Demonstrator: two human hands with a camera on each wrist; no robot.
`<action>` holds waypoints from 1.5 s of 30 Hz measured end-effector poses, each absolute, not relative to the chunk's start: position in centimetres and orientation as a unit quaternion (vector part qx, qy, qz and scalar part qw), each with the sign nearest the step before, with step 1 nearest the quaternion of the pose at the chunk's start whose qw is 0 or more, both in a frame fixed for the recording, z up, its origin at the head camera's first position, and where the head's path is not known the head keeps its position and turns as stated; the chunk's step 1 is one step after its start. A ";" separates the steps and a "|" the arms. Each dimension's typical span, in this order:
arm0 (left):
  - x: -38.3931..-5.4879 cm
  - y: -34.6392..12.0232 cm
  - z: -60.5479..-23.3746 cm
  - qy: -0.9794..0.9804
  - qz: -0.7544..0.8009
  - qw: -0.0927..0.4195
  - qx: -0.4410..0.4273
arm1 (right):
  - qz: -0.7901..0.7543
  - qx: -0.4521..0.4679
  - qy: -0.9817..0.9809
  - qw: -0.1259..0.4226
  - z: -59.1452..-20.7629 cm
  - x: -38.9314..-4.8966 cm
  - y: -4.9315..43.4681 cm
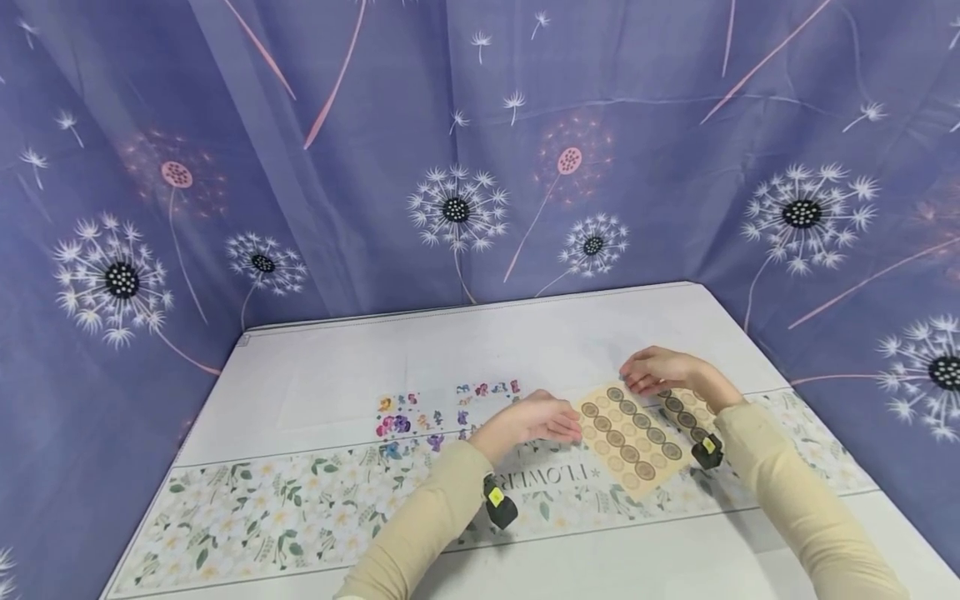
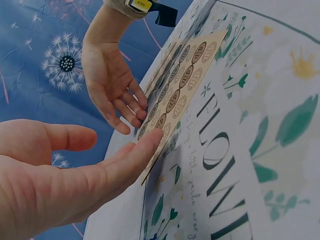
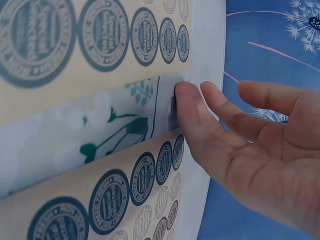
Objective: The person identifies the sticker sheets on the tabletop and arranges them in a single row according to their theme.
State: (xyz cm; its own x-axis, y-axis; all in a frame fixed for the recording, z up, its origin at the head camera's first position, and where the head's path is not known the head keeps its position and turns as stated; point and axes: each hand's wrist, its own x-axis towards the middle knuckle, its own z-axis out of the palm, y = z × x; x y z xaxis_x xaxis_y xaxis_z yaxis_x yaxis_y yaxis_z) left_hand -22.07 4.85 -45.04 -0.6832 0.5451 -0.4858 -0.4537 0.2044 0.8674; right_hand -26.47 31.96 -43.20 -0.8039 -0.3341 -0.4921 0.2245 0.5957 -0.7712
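A tan sheet of round brown and pale stickers (image 1: 630, 433) lies on the table, with a second round-sticker sheet (image 1: 686, 410) to its right, partly hidden by the right arm. My left hand (image 1: 540, 418) is at the first sheet's left edge; in the left wrist view its extended fingertips (image 2: 155, 137) appear to touch that edge. At the far end of the sheets is my right hand (image 1: 663, 371), its fingers loosely bent. The right wrist view shows these fingers (image 3: 192, 107) by the gap between the two sheets, with nothing gripped.
Left of the hands lie colourful cartoon stickers (image 1: 401, 423), with another group (image 1: 487, 389) beside them, partly behind the left hand. A floral strip (image 1: 262, 517) with FLOWER lettering crosses the white table (image 1: 330, 362). A blue dandelion-print curtain (image 1: 375, 167) stands behind and at both sides.
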 end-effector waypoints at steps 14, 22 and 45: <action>-21.8 5.7 -45.3 0.671 0.610 0.419 0.042 | -0.449 -0.009 0.839 0.308 -43.3 -25.8 32.9; -21.5 4.9 -44.8 0.682 0.590 0.430 0.037 | -0.447 -0.013 0.834 0.324 -43.4 -25.5 32.9; -21.0 4.4 -44.3 0.602 0.649 0.465 -0.014 | -0.465 -0.001 0.813 0.350 -43.2 -24.7 32.8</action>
State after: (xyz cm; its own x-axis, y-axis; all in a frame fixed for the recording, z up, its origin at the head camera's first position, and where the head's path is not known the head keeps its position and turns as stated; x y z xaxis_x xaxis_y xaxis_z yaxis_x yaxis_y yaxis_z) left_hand -21.03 4.42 -44.33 -0.5669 0.5870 -0.5780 -0.6198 0.1583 0.7686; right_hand -24.71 32.81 -43.20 -0.7544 -0.3277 -0.5688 0.3245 0.5671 -0.7570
